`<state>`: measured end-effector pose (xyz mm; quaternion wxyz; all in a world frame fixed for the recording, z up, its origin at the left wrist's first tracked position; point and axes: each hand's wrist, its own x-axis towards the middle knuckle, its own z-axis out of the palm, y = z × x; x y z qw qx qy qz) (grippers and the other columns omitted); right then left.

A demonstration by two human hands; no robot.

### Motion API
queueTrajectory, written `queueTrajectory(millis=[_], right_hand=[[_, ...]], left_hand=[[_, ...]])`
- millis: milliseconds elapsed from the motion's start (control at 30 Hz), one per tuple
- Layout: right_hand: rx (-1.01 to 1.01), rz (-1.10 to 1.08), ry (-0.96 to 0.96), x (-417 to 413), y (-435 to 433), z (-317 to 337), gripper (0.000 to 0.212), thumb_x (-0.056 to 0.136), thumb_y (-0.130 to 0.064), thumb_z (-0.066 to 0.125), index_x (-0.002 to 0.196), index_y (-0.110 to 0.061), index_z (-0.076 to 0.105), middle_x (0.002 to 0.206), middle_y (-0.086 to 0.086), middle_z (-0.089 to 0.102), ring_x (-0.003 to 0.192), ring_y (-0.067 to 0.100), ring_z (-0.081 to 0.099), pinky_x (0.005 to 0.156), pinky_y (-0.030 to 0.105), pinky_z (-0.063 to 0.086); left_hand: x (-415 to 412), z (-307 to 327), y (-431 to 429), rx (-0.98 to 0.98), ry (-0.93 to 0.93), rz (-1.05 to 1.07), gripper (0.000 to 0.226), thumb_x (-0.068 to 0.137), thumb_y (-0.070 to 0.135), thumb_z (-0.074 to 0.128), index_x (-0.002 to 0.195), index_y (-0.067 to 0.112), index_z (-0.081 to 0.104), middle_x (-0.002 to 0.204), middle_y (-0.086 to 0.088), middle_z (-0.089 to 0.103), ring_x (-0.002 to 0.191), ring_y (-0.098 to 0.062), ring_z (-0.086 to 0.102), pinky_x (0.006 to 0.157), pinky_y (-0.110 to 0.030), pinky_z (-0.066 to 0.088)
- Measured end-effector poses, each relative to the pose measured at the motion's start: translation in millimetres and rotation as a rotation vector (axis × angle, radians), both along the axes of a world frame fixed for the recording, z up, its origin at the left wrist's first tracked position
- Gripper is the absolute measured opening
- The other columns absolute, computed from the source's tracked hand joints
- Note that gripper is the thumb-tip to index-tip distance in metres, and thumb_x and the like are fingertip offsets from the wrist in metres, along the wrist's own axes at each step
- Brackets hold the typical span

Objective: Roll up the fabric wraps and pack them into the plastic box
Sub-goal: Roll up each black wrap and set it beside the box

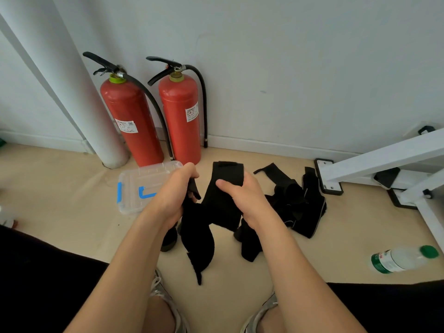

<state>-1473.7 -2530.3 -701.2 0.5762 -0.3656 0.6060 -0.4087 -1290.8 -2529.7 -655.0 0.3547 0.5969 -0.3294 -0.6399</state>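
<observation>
Beige floor (72, 188) along a white wall (288, 68), two red fire extinguishers (180, 121) standing at its far edge and a clear plastic box with blue latches (134, 186) just in front of them. Over the middle of the floor, the left hand (175, 191) has its fingers curled tight round one end of a long black fabric wrap (223, 207), while the right hand (242, 198) pinches the wide part, thumb on top. A heap of more black wraps (300, 203) sits on the floor just right of the hands.

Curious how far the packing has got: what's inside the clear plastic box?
Nothing dark shows through the plastic box, only its blue clips. The left hand covers its right end.
</observation>
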Motion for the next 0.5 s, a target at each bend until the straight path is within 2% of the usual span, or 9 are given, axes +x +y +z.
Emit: queueTrajectory(millis=[67,133,200,233,300,400,433,500], right_hand=[[-0.011,-0.074,-0.094,-1,0,1,0.05,0.09,-0.018,0.088,0.135,-0.027,0.068,0.122,-0.001,0.079,0.116,0.021,0.074,0.102,0.047,0.063],[-0.043,-0.095,-0.198,-5,-1,5,0.043,0.091,-0.012,0.086,0.132,-0.017,0.072,0.12,0.003,0.081,0.114,0.023,0.078,0.106,0.051,0.061],[-0.107,-0.125,-0.26,-9,-2,13,0.044,0.094,-0.008,0.081,0.136,-0.013,0.069,0.124,0.007,0.08,0.117,0.025,0.077,0.106,0.053,0.06],[-0.144,-0.146,-0.258,-10,-4,18,0.047,0.096,-0.007,0.079,0.14,-0.015,0.066,0.127,0.006,0.078,0.12,0.025,0.075,0.106,0.052,0.061],[-0.229,-0.178,-0.171,-12,-7,30,0.048,0.099,-0.009,0.076,0.143,-0.023,0.062,0.131,0.001,0.076,0.123,0.021,0.073,0.102,0.05,0.063],[-0.355,-0.181,0.141,-15,-10,50,0.05,0.102,-0.017,0.073,0.146,-0.032,0.056,0.13,-0.012,0.071,0.118,0.003,0.07,0.101,0.041,0.064],[-0.386,-0.167,0.244,-17,-10,55,0.054,0.102,-0.019,0.072,0.151,-0.031,0.052,0.134,-0.012,0.068,0.121,0.002,0.067,0.105,0.04,0.062],[-0.421,-0.138,0.383,-18,-10,64,0.063,0.105,-0.02,0.07,0.161,-0.028,0.042,0.148,-0.009,0.06,0.136,0.01,0.059,0.114,0.04,0.054]], left_hand=[[1,-2,-1,0.001,0.007,-0.016,0.039,0.054,0.039,0.068,0.083,0.017,0.054,0.075,-0.006,0.048,0.068,-0.021,0.047,0.069,-0.041,0.042],[3,-3,-3,0.002,-0.023,-0.046,0.022,0.065,0.032,0.068,0.077,0.016,0.059,0.075,-0.007,0.051,0.07,-0.023,0.049,0.071,-0.043,0.043],[7,-9,-6,-0.016,-0.078,-0.106,0.022,0.075,0.031,0.071,0.084,0.012,0.067,0.08,-0.008,0.06,0.076,-0.023,0.059,0.073,-0.041,0.05],[10,-12,-8,-0.01,-0.102,-0.143,0.025,0.08,0.031,0.075,0.093,0.01,0.071,0.087,-0.009,0.069,0.083,-0.022,0.068,0.079,-0.041,0.056],[16,-15,-10,0.026,-0.167,-0.218,0.026,0.091,0.029,0.079,0.11,0.012,0.076,0.106,-0.011,0.08,0.102,-0.026,0.077,0.098,-0.045,0.06],[22,-23,-9,0.033,-0.278,-0.348,0.011,0.097,0.023,0.079,0.103,0.014,0.081,0.108,-0.01,0.081,0.113,-0.028,0.074,0.11,-0.049,0.055],[23,-29,-8,0.048,-0.31,-0.36,0.008,0.098,0.022,0.079,0.1,0.014,0.081,0.108,-0.01,0.08,0.114,-0.027,0.072,0.112,-0.049,0.053],[24,-41,-5,0.108,-0.351,-0.354,0.009,0.097,0.021,0.081,0.104,0.016,0.08,0.116,-0.009,0.076,0.121,-0.027,0.066,0.117,-0.049,0.048]])
